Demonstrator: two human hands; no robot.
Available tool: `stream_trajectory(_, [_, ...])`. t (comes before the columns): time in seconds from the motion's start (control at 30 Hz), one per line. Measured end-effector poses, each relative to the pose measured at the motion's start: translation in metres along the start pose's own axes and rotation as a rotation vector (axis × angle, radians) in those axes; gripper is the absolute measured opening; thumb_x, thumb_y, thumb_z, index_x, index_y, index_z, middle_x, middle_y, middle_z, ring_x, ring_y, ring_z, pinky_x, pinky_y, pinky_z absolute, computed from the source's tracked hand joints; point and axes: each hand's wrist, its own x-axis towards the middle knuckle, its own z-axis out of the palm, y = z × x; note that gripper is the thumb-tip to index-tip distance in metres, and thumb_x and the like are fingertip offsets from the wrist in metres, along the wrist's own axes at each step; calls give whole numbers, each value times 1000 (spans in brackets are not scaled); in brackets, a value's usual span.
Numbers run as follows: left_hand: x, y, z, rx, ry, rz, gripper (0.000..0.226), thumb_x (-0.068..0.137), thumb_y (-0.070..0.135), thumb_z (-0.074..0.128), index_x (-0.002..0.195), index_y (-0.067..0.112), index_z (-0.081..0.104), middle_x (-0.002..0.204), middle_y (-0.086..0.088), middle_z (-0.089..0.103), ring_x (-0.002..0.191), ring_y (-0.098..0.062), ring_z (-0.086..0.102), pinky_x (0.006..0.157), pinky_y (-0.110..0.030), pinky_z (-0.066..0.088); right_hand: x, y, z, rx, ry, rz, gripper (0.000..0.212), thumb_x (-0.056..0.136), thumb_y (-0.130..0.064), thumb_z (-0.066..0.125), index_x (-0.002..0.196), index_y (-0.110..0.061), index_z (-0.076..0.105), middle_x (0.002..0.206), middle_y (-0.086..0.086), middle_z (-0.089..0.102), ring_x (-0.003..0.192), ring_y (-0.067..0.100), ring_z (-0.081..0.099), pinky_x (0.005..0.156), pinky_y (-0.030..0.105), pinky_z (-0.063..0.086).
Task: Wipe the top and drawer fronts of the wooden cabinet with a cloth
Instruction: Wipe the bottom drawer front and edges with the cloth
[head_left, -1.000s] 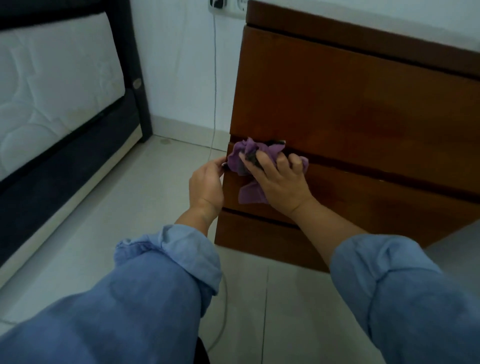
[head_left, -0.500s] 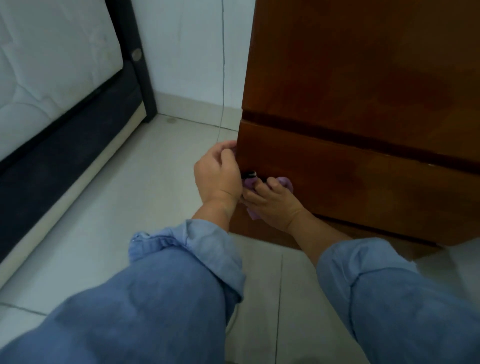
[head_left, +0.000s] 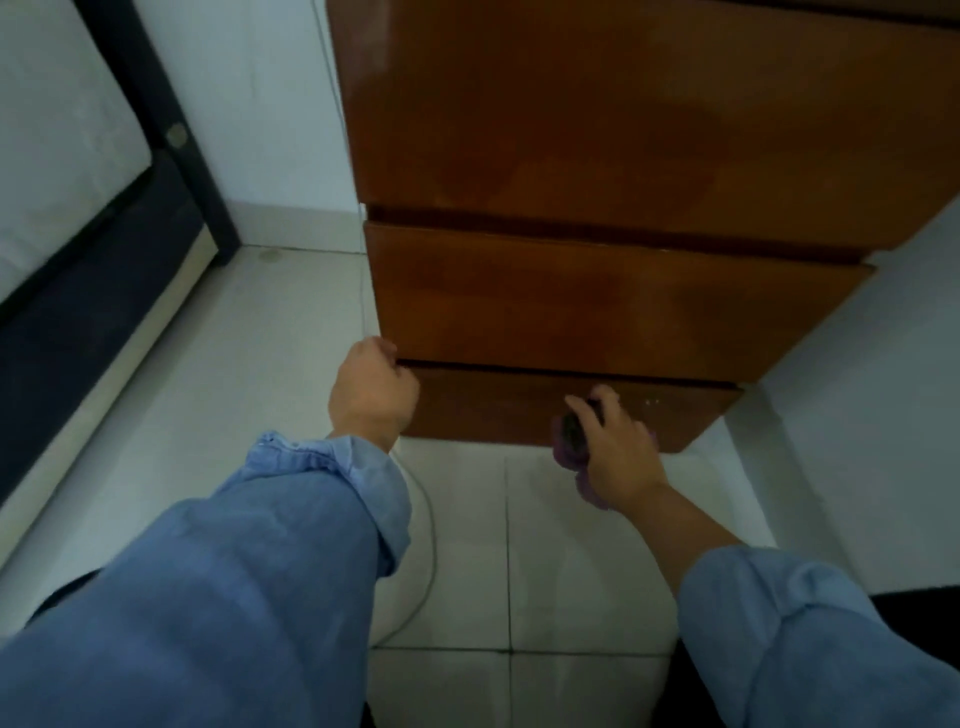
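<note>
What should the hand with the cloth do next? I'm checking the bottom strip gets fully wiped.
Probably slide the right hand and its purple cloth rightward along the lowest panel. The cloth sits right of the panel's middle, with bare wood beyond it, while the left hand rests at the panel's left corner.

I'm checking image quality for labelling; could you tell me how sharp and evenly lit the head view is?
Head view: soft all over with motion blur; wide-angle bend in the cabinet edges; faint sheen on its upper front; bottom drawer front shaded, so the purple cloth under the right hand looks murky.
</note>
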Motion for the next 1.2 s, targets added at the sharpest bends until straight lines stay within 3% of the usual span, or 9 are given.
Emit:
stream_trajectory(0.1, [-11, 5, 22, 89, -227, 72, 44, 85, 10, 53, 129, 8, 51, 133, -14, 50, 120, -31, 50, 103, -37, 40, -2, 33, 1, 167, -92, 162, 90, 74, -4, 69, 147, -23, 20, 150, 1, 10, 99, 35, 59, 84, 45, 53])
stream_trajectory(0.23, [-14, 14, 58, 182, -312, 102, 57, 91, 19, 49, 144, 10, 31, 149, -9, 33, 135, -28, 33, 110, -41, 30, 5, 61, 6, 444, -56, 325, 80, 79, -2, 60, 148, -14, 21, 154, 2, 15, 120, 33, 51, 95, 42, 47])
stream_trajectory(0.33, [-9, 15, 82, 244, -276, 113, 57, 94, 21, 44, 147, 10, 26, 152, -9, 28, 139, -28, 27, 114, -47, 23, 16, 66, 15, 567, -10, 354, 79, 82, -3, 58, 150, -13, 19, 158, 0, 11, 133, 28, 40, 103, 39, 42])
stream_trajectory(0.5, [3, 8, 107, 445, -225, 189, 52, 95, 22, 39, 145, 12, 28, 151, -8, 28, 141, -25, 23, 116, -52, 14, 38, 66, 25, 554, -11, 364, 79, 85, -11, 57, 151, -17, 16, 161, -4, 6, 140, 25, 32, 105, 36, 41])
stream_trajectory(0.7, [7, -5, 121, 294, 85, 213, 36, 101, 26, 34, 125, 16, 58, 130, -6, 55, 119, -26, 49, 102, -41, 29, 47, 58, 30, 565, 63, 428, 59, 91, -28, 49, 145, -17, 29, 152, -6, 15, 111, 31, 54, 85, 39, 49])
stream_trajectory(0.87, [13, -5, 125, 251, 157, 152, 39, 100, 36, 34, 110, 19, 68, 116, 0, 64, 106, -23, 55, 94, -38, 28, 52, 43, 27, 532, 269, 527, 41, 100, -41, 31, 126, -16, 50, 141, -1, 34, 99, 29, 58, 73, 34, 43])
stream_trajectory(0.97, [15, -2, 127, 248, 198, 110, 38, 99, 38, 38, 106, 19, 69, 112, 0, 66, 103, -21, 56, 93, -38, 28, 58, 40, 28, 487, 363, 586, 40, 101, -39, 32, 116, -13, 59, 134, 1, 44, 91, 29, 59, 68, 33, 42])
stream_trajectory(1.2, [16, 2, 127, 321, 255, 136, 35, 98, 37, 41, 101, 18, 70, 103, -3, 68, 97, -24, 57, 89, -40, 27, 59, 45, 27, 385, 366, 587, 40, 101, -41, 33, 107, -14, 61, 134, 1, 45, 86, 30, 60, 64, 32, 41])
